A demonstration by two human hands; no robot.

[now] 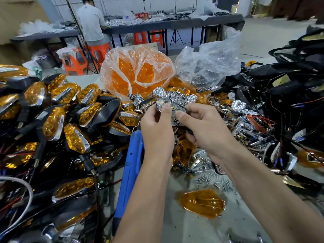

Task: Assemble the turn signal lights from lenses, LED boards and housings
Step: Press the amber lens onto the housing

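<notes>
Both hands, left hand [156,123] and right hand [201,125], pinched a chrome faceted LED reflector board [171,109]; at 12 o'clock, a red sign [142,15] possibly read "不合格区".

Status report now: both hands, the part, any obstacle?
Left hand and right hand both pinch the chrome LED reflector piece. Held above the parts pile. Loose amber lens lies on table. No obstacle seen.

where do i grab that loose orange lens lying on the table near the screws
Take the orange lens by its two long edges, coming from above. It lies flat and alone on the table, with bare surface on every side, and narrows towards its left tip, so pinch across the wider middle.
</notes>
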